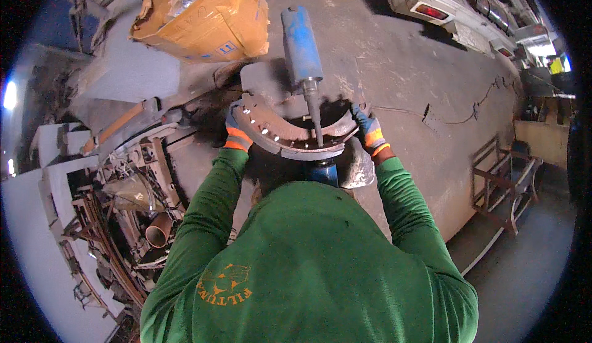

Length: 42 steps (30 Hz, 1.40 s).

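Note:
A curved, rusty brake shoe (271, 118) with a grey lining (313, 153) along its near edge lies between my hands. Its left end is in the grip of my left hand (237, 128), gloved in blue-grey and orange. My right hand (371, 131), in a matching glove, is closed around the right end; some fingers are hidden behind the metal. Several small shiny rivets dot the shoe's left half. From a blue cylinder (302, 44) above, a tapered steel punch (313, 111) points down, its tip at the shoe's inner face. Part of a blue post (322, 173) shows beneath.
A large open cardboard box (216, 25) stands at the far left. Scrap metal and a short pipe (158, 230) crowd the left side. A white vehicle (431, 4) is at the far right, a rusty metal frame (507, 182) at right. A cord (401, 110) crosses the floor.

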Tool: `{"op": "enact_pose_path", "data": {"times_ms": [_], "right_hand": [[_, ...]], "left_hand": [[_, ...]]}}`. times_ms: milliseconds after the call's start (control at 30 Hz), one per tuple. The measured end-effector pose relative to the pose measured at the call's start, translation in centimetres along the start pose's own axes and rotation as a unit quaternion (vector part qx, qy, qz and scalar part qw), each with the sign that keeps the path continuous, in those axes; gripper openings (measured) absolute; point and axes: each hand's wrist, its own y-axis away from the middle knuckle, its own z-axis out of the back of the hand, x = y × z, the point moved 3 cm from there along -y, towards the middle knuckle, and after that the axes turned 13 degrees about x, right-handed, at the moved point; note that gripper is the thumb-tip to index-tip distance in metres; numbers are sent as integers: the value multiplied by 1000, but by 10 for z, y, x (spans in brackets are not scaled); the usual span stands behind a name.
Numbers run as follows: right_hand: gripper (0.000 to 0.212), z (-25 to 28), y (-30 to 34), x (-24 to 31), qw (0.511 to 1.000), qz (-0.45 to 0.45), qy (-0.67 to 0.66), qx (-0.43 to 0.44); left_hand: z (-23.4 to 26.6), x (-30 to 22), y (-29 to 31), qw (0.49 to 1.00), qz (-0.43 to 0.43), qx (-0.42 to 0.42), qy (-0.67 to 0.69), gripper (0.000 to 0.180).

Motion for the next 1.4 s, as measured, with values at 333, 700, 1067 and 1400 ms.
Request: {"op": "enact_pose_path", "data": {"times_ms": [333, 700, 1067, 1400], "right_hand": [[46, 20, -1, -17, 997, -15, 66, 23], [53, -15, 7, -9, 1000, -27, -15, -7], [45, -9, 0, -15, 986, -57, -118, 106], [49, 10, -7, -28, 997, -18, -33, 66]], "left_hand": [[-34, -17, -13, 995, 7, 85, 42, 32], [40, -37, 155, 937, 206, -52, -278, 31], [-4, 71, 343, 722, 371, 302, -500, 28], [55, 77, 542, 754, 261, 218, -562, 30]]}}
